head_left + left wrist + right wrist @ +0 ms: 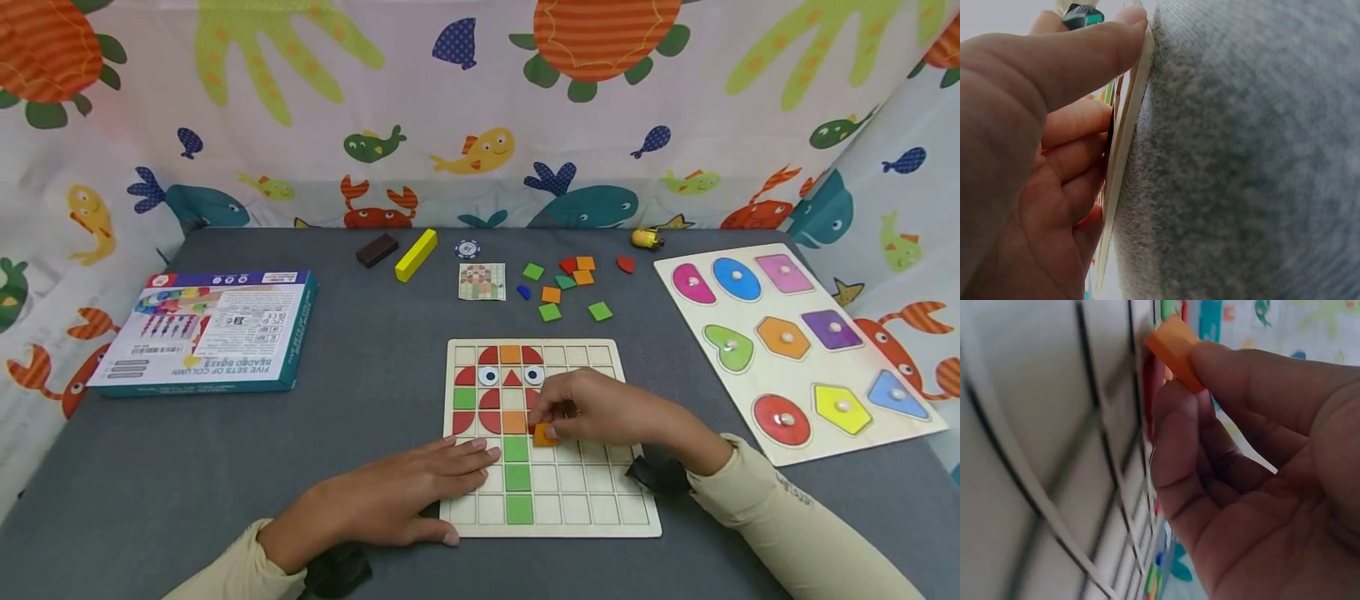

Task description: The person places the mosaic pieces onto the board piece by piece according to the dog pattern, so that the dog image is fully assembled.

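Pinching an orange tile point(545, 435) in its grip, thumb against fingers, the right hand point(600, 408) is over the middle of the board point(577, 483), just right of the central column. The tile tilts in the right wrist view; whether it touches the board I cannot tell. The left hand point(405, 492) has its grip apart, fingers stretched over the board's left edge and thumb at the near left corner.

On the board, red pieces point(464, 422) and two eye pieces point(488, 377) fill cells toward the far left corner. Three green squares point(517, 477) run in a column toward the near edge, and another green one lies by the left edge.

Between the board and the far edge of the bench point(360, 358) are scattered loose pieces point(551, 295) in green, orange, red and blue. Left of them lies a card point(482, 282), with a chip point(467, 249) just beyond it. A yellow bar point(416, 256) and a dark bar point(377, 250) lie near the far edge; a yellow toy point(647, 239) sits there too, farther right. A box point(210, 333) lies toward the bench's far left corner, a shape board point(795, 379) along its right edge. Behind the far edge hangs a sea-creature curtain point(420, 100).
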{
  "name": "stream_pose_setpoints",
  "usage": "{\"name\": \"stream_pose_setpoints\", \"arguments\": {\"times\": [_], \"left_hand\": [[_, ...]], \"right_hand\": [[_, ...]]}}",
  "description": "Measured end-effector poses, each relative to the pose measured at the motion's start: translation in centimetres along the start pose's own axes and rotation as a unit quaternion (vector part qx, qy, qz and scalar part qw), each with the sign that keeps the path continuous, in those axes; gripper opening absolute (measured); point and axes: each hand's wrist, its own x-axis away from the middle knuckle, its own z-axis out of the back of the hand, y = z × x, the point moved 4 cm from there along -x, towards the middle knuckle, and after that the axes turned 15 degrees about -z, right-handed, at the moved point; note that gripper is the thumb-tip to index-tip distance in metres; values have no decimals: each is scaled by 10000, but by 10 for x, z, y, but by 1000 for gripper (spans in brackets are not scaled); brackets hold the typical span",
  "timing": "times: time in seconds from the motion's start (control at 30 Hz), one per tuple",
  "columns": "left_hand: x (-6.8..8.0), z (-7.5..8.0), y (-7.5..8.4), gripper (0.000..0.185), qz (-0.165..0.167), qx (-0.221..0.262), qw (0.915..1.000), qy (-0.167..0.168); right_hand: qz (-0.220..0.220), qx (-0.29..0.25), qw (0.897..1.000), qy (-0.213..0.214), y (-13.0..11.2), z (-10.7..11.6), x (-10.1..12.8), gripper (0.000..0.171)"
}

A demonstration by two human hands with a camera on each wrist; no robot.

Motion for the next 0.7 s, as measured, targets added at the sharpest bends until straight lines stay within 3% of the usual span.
{"name": "stream_pose_setpoints", "arguments": {"times": [0.1,0.4,0.53,0.7], "left_hand": [[0,0,0,73,38,86,10000,17],[0,0,-1,72,65,197,9998,30],[0,0,-1,73,-2,161,9999,16],[0,-1,-1,75,-33,159,9999,38]], "right_hand": [[104,-31,9999,-13,-1,-11,4,15],[153,505,9965,647,-7,-19,4,13],[11,417,9956,842,0,-3,-1,8],[-515,250,9847,1643,18,35,-17,11]]}}
